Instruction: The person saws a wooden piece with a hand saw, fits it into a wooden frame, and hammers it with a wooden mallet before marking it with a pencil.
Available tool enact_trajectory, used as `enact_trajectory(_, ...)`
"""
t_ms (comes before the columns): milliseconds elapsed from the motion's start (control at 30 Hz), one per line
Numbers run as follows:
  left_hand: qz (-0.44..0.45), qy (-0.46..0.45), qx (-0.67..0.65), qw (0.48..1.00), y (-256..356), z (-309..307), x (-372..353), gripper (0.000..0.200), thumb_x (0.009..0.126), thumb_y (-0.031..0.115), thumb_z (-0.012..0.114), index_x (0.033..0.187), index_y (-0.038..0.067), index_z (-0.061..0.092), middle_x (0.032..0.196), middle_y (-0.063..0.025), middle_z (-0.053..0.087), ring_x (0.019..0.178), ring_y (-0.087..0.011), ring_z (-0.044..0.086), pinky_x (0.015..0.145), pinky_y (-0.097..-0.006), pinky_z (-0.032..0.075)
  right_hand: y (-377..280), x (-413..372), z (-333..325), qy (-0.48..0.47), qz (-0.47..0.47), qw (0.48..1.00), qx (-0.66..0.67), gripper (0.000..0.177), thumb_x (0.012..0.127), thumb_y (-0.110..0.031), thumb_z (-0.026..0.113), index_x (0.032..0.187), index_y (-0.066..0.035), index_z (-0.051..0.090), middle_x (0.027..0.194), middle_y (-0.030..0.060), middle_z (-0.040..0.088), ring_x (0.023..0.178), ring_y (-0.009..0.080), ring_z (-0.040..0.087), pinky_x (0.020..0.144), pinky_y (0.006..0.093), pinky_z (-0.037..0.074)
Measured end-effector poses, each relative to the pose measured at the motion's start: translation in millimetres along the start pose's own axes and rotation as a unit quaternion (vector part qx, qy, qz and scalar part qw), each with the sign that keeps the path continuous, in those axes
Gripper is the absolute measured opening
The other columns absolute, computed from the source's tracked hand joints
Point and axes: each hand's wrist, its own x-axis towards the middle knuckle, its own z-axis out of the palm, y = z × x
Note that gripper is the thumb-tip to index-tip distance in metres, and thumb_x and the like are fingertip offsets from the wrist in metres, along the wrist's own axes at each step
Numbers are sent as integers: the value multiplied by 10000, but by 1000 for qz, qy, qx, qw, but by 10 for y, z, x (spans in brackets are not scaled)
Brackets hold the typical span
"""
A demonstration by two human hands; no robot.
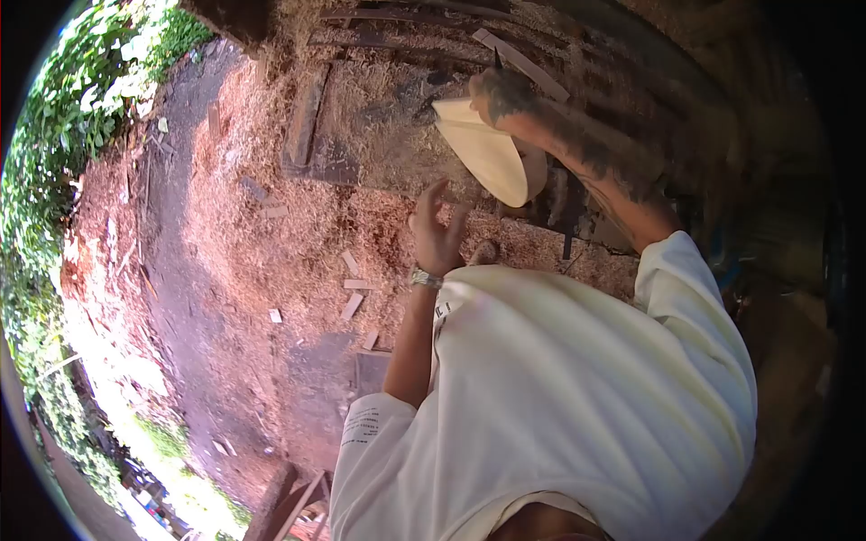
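Observation:
My right hand (pixel 494 97) is closed at the upper end of a pale, smooth wooden piece (pixel 492 160) that narrows to a rounded lower end. A short dark pointed thing (pixel 497 59) sticks up beyond that hand; its kind is too small to make out. My left hand (pixel 438 227), with a metal-banded watch (pixel 426 278) at the wrist, is held below and to the left of the wooden piece, its fingers apart and nothing in them. Wood shavings surround the dark work surface (pixel 338 135) beneath both hands.
Shavings (pixel 244 180) cover much of the ground, with several small wood offcuts (pixel 352 305) scattered on the left. A wooden strip (pixel 521 65) lies beyond my right hand, and a dark wooden bar (pixel 311 113) lies to the left. Green plants (pixel 54 180) border the far left.

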Motion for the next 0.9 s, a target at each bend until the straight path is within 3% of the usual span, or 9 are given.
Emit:
enact_trajectory(100, 116, 4, 72, 991, 535, 388, 46, 810, 868, 350, 816, 1478, -15, 428, 1444, -246, 544, 1364, -401, 511, 1078, -489, 460, -14, 303, -24, -78, 80, 992, -55, 146, 936, -135, 621, 929, 6, 657, 821, 164, 656, 770, 352, 693, 723, 430, 571)
enact_trajectory(233, 43, 146, 186, 971, 884, 657, 502, 844, 848, 401, 811, 1452, -21, 401, 1393, -289, 551, 1258, -455, 570, 989, -504, 509, -190, 908, -59, -306, 84, 945, -73, 374, 956, -267, 602, 1133, 60, 635, 961, 229, 696, 732, 343, 708, 672, 409, 600)
enact_trajectory(367, 2, 211, 244, 947, 740, 312, 997, 718, 808, 482, 810, 1269, 10, 528, 1178, -264, 665, 1021, -443, 676, 812, -520, 544, -229, 747, -603, -141, 347, 834, 405, 574, 1011, -415, 560, 1345, 53, 553, 941, 216, 717, 661, 259, 715, 563, 380, 609)
enact_trajectory(433, -10, 151, 260, 954, 692, -81, 1137, 687, 810, 518, 798, 1233, 31, 561, 1065, -256, 685, 954, -442, 685, 780, -524, 551, 111, 435, -267, -41, 345, 837, 422, 525, 1045, -435, 510, 1279, 32, 565, 856, 140, 702, 631, 204, 694, 473, 379, 573)
enact_trajectory(533, -2, 121, 307, 944, 531, -605, 1361, 716, 743, 532, 851, 1208, 41, 616, 930, -229, 739, 823, -392, 742, 700, -487, 594, 365, -414, 759, -134, 433, 811, 370, 293, 1049, -332, 515, 1036, -52, 602, 742, 79, 629, 575, 176, 649, 430, 350, 504)
enact_trajectory(600, -30, 92, 306, 947, 458, -844, 1375, 700, 716, 494, 898, 1182, 21, 676, 935, -216, 763, 800, -316, 770, 677, -430, 623, 340, -1190, 1512, -276, 263, 907, 177, 218, 978, -226, 603, 986, -22, 682, 860, 180, 720, 852, 331, 735, 751, 458, 592)
enact_trajectory(633, -20, 109, 272, 956, 375, -950, 1396, 669, 719, 457, 906, 1171, 16, 688, 938, -202, 766, 797, -294, 769, 677, -415, 623, 124, -1354, 1387, -370, 260, 875, 173, 276, 946, -195, 639, 1150, -12, 677, 1123, 233, 710, 1126, 395, 665, 965, 498, 542)
enact_trajectory(700, -18, 148, 205, 967, 141, -1184, 1247, 608, 724, 385, 924, 1149, 6, 711, 944, -175, 774, 790, -249, 768, 678, -384, 624, -132, -1936, 1666, -215, 213, 936, 180, 398, 916, -166, 674, 1273, 4, 627, 1303, 235, 628, 1262, 414, 572, 1067, 513, 481)
enact_trajectory(900, -199, 300, -70, 930, -875, -1697, 671, 496, 793, 318, 894, 1106, -23, 715, 949, -128, 761, 808, -177, 729, 717, -330, 594, -245, -2168, 1930, -134, 17, 991, 2, 500, 880, -153, 715, 1306, 63, 569, 1364, 248, 518, 1279, 464, 519, 1107, 560, 426)
